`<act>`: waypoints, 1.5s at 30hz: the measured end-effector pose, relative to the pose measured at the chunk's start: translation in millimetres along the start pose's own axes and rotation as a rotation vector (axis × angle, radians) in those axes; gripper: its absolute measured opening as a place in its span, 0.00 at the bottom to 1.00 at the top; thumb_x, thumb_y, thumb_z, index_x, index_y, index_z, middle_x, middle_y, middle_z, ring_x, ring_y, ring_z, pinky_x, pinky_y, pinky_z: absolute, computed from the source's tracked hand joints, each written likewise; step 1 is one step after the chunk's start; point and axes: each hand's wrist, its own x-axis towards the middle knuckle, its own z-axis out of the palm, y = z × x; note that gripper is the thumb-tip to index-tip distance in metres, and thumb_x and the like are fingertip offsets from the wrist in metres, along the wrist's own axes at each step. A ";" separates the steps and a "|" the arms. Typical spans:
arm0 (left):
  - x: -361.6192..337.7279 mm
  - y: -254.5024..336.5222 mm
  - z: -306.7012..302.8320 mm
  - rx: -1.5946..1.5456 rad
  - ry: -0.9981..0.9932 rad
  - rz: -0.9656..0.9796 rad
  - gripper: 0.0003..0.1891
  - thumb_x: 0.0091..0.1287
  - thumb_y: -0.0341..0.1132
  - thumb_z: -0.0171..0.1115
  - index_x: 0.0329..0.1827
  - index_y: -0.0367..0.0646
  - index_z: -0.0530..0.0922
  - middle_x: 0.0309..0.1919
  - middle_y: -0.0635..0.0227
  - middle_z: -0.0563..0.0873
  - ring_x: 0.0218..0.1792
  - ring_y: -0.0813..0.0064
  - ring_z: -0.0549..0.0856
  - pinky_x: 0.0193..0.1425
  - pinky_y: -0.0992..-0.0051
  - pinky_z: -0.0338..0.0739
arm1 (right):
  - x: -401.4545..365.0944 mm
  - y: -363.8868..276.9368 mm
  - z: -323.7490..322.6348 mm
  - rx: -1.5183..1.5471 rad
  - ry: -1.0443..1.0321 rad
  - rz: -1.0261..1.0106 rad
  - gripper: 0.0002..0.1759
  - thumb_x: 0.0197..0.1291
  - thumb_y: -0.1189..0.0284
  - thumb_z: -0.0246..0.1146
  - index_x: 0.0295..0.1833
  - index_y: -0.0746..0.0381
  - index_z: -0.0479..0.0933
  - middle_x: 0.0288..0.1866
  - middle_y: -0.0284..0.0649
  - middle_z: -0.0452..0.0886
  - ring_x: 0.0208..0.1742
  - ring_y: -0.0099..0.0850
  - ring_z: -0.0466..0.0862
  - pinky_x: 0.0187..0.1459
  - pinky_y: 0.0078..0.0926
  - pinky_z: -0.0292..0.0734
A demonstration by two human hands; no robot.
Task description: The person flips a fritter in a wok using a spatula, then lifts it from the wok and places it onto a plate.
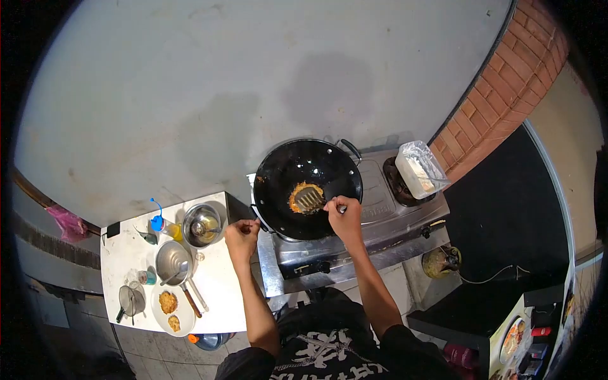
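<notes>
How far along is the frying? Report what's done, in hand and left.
Done: two browned fritters lie on the plate. In hand: the right hand holds a slotted spatula on one fritter in the wok; the left hand is closed beside its rim. Left: apparently more mix in the tub on the second burner.

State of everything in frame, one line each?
wok, on stove, holds fritter
fritter, browned, under spatula
spatula, blade on fritter
right hand, gripping spatula
left hand, fisted beside wok
plate, holds two patties
container, on stove
</notes>
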 end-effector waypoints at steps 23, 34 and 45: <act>-2.5 -1.9 1.9 -0.006 0.015 -0.022 0.12 0.58 0.36 0.72 0.31 0.33 0.84 0.19 0.63 0.84 0.21 0.78 0.82 0.31 0.76 0.75 | 19.3 20.8 -14.9 0.012 -0.174 0.031 0.13 0.53 0.75 0.62 0.21 0.73 0.73 0.12 0.41 0.67 0.18 0.21 0.67 0.23 0.28 0.63; -5.5 -0.1 1.7 0.013 0.035 -0.002 0.10 0.58 0.35 0.72 0.31 0.35 0.84 0.19 0.62 0.84 0.21 0.77 0.82 0.31 0.75 0.75 | 15.4 51.9 -4.4 0.036 -0.096 0.008 0.14 0.52 0.71 0.64 0.22 0.72 0.73 0.18 0.49 0.75 0.23 0.35 0.77 0.32 0.35 0.70; -9.8 8.1 3.3 0.026 0.085 0.000 0.11 0.59 0.35 0.71 0.31 0.34 0.84 0.19 0.63 0.84 0.21 0.78 0.81 0.30 0.76 0.75 | 24.3 29.2 -19.3 0.187 -0.184 0.056 0.13 0.58 0.76 0.60 0.22 0.71 0.77 0.14 0.38 0.76 0.16 0.21 0.75 0.20 0.23 0.66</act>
